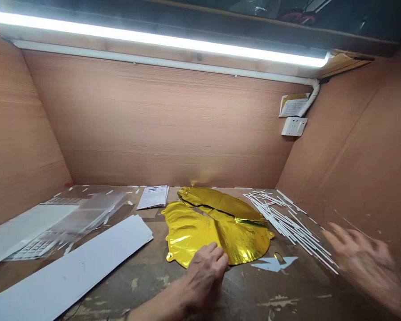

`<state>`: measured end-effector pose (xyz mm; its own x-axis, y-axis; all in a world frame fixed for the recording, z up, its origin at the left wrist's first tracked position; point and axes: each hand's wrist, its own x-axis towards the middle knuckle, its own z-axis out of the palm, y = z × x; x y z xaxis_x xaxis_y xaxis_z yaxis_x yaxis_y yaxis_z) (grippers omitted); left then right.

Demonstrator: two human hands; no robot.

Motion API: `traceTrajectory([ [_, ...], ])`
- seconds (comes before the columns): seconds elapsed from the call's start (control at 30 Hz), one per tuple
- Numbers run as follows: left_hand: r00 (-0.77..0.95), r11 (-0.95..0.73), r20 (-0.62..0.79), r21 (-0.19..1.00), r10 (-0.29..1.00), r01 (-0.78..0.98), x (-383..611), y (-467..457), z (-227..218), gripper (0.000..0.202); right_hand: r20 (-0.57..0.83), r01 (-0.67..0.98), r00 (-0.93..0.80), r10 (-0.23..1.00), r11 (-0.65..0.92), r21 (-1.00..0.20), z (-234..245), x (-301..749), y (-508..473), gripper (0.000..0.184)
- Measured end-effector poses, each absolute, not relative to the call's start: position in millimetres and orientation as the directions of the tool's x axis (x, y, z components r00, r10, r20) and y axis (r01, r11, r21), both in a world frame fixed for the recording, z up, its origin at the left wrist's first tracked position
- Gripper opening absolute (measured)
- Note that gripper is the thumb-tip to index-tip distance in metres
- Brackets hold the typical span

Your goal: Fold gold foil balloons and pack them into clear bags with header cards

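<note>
A stack of flat gold foil balloons (pixel 217 225) lies in the middle of the worn wooden bench (pixel 247 294). My left hand (pixel 202 276) rests with curled fingertips on the near edge of the gold foil, pressing or pinching it. My right hand (pixel 367 263) hovers at the right, blurred by motion, fingers stretched out and apart, holding nothing. It is just beyond the near end of a spread of several white straws (pixel 290 220).
Long white card strips (pixel 76 267) and clear plastic bags (pixel 83 211) lie at the left. A folded instruction leaflet (pixel 153 196) sits behind the foil. A white scrap (pixel 274 263) lies near the foil. Board walls enclose the bench; a socket (pixel 294 126) is at the back right.
</note>
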<state>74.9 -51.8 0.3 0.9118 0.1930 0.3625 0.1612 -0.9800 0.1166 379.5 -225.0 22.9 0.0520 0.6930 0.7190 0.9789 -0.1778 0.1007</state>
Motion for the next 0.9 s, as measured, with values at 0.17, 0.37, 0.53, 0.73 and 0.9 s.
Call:
traceTrajectory([
  [0.17,0.93,-0.982,0.317,0.092,0.184,0.163,134,-25,-22,0.045,0.426,0.993,0.069,0.902,-0.102,0.053,0,375,-124,0.037],
  [0.37,0.98,-0.978,0.145,0.175,0.138,0.112,139,10,-49,0.067,0.358,0.977,0.029,0.933,0.049,-0.206,-39,389,-67,0.025],
  [0.53,0.985,-0.973,0.104,0.201,0.137,0.114,138,21,-52,0.069,0.355,0.972,0.015,0.935,0.07,-0.224,-60,404,-56,0.021],
  [0.73,0.972,-0.927,0.136,0.352,0.19,0.132,143,24,-53,0.072,0.355,0.991,-0.065,0.933,0.101,-0.084,-25,402,-49,0.026],
  [0.9,0.686,-0.712,0.415,0.668,0.598,0.217,168,49,-25,0.086,0.341,0.974,-0.223,0.913,0.198,0.107,56,373,-31,0.025],
])
